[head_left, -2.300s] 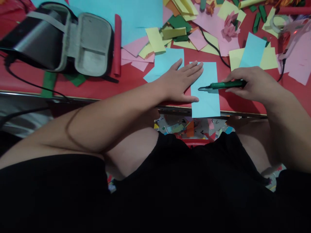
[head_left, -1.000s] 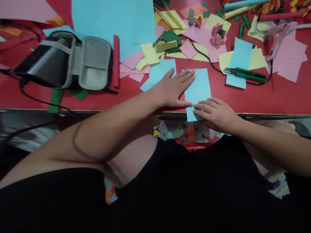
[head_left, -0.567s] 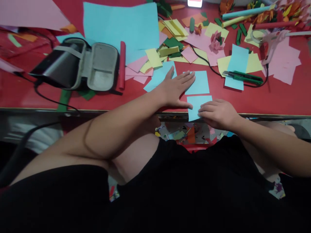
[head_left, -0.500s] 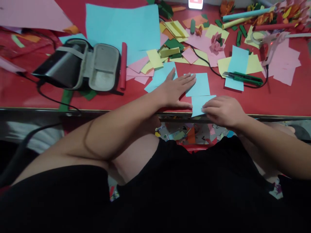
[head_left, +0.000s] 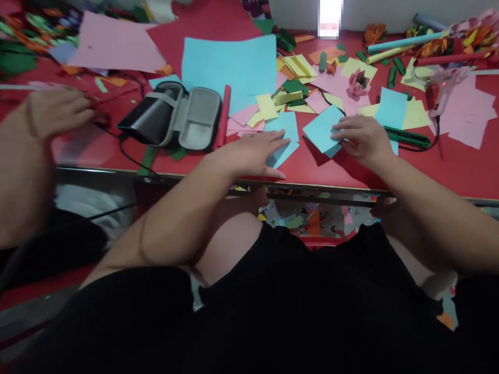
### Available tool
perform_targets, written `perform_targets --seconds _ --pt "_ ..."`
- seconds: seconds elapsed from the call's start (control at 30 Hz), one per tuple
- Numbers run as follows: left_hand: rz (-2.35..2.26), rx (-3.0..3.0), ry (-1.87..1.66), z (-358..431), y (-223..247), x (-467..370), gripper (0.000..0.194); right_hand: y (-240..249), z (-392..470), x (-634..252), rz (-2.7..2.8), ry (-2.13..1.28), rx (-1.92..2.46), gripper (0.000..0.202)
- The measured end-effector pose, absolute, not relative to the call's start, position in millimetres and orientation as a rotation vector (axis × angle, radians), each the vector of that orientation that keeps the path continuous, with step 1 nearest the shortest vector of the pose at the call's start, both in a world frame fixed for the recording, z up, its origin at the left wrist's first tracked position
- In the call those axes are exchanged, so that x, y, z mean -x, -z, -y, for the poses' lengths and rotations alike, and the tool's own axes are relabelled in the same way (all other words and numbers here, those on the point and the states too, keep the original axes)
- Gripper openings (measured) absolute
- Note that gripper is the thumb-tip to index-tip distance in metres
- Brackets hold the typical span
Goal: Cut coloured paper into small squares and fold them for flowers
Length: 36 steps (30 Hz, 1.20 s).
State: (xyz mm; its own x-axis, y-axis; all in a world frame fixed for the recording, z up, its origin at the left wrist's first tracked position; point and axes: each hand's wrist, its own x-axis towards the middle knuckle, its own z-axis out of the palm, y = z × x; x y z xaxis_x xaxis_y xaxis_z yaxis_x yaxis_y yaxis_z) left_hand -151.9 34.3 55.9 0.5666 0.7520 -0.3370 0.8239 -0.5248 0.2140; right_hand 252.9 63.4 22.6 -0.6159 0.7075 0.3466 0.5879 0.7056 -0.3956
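Observation:
My right hand (head_left: 360,139) pinches light-blue paper squares (head_left: 323,130) at their right edge; a second corner shows under the top sheet, tilted just over the red table. My left hand (head_left: 259,153) lies with fingers spread over other blue paper pieces (head_left: 283,124) near the table's front edge. A green utility knife (head_left: 409,136) lies to the right of my right hand, partly covering a blue sheet (head_left: 392,106) on yellow paper. Past my left hand are pink and yellow paper scraps (head_left: 267,106).
An open black case (head_left: 200,119) and a red paper tube (head_left: 224,115) lie to the left. A glue gun (head_left: 438,96) with a cord rests at right. A co-worker's hand (head_left: 58,111) reaches in at far left. A large blue sheet (head_left: 230,62) lies behind.
My right hand has lifted the blue squares from the table edge and moved them farther back. My left hand has shifted left. A co-worker's arm has come in at left as the view turned.

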Motion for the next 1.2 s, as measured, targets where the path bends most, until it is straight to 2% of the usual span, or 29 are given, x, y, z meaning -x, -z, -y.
perform_targets --seconds 0.13,0.2,0.37,0.43,0.5,0.67,0.73,0.8,0.93,0.97,1.07,1.13,1.2 --pt "-1.203 -2.473 0.12 -17.2 -56.4 153.3 0.091 -7.0 -64.9 -252.3 2.516 -0.499 0.917 0.039" --pt "-1.167 -2.477 0.084 -11.6 -58.3 157.8 0.088 -7.1 -60.5 -253.5 2.537 -0.491 0.928 0.045" --pt "-1.189 -2.48 0.285 1.9 -64.2 173.4 0.118 -10.1 -47.0 -249.5 2.617 -0.377 0.977 0.071" --pt "-1.238 -2.485 0.323 8.7 -64.2 176.1 0.119 -10.5 -40.0 -248.1 2.665 -0.344 1.015 0.083" --pt "-1.272 -2.526 0.26 15.1 -62.7 176.6 0.106 -11.7 -32.0 -248.2 2.7 -0.314 1.052 0.092" --pt "-1.087 -2.542 -0.15 21.6 -56.9 179.1 0.054 -18.8 -10.0 -251.5 2.777 -0.23 1.053 0.105" --pt "-1.044 -2.482 -0.309 19.7 -54.4 181.1 0.039 -22.3 -2.0 -252.3 2.806 -0.182 1.039 0.097" --pt "-1.075 -2.42 -0.472 16.2 -51.6 181.9 0.029 -26.4 4.4 -252.6 2.829 -0.148 1.018 0.081" --pt "-1.218 -2.155 -0.911 5.8 -45.1 175.0 0.015 -37.2 10.5 -252.5 2.91 -0.182 0.932 0.06" --pt "-1.243 -2.026 -1.043 2.6 -43.4 171.2 0.018 -40.6 10.8 -252.6 2.931 -0.203 0.904 0.055" --pt "-1.195 -1.615 -1.331 -6.9 -38.3 156.0 0.048 -52.7 8.7 -255.2 2.906 -0.288 0.905 0.04" --pt "-1.109 -1.427 -1.397 -12.4 -34.1 143.6 0.065 -61.1 4.2 -260.1 2.76 -0.379 0.991 0.035" --pt "-1.035 -1.316 -1.412 -17.2 -28.2 130.5 0.074 -67.6 -2.4 -267.5 2.534 -0.487 1.07 0.027"
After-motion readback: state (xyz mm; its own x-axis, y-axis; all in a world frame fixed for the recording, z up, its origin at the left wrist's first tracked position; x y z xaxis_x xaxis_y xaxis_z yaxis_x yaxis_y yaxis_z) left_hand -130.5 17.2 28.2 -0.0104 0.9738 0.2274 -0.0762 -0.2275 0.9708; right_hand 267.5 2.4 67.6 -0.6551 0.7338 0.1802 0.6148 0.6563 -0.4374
